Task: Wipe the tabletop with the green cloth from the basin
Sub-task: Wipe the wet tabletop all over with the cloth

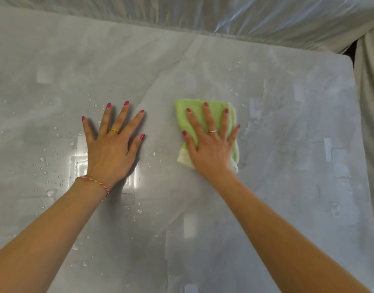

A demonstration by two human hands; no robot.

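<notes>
Near the table's (308,187) middle, the right hand (211,149) pressed flat on the folded green cloth (194,115); the left hand (112,146) lay splayed, empty, among droplets (51,192). Wet film might let either palm slip.

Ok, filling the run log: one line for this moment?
right hand flat on green cloth | left hand flat on tabletop | droplets left side

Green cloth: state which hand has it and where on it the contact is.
Nothing is gripped. The right hand lies flat, fingers spread, pressing the middle of the folded green cloth onto the wet tabletop. The left hand rests flat on the bare tabletop.
</notes>
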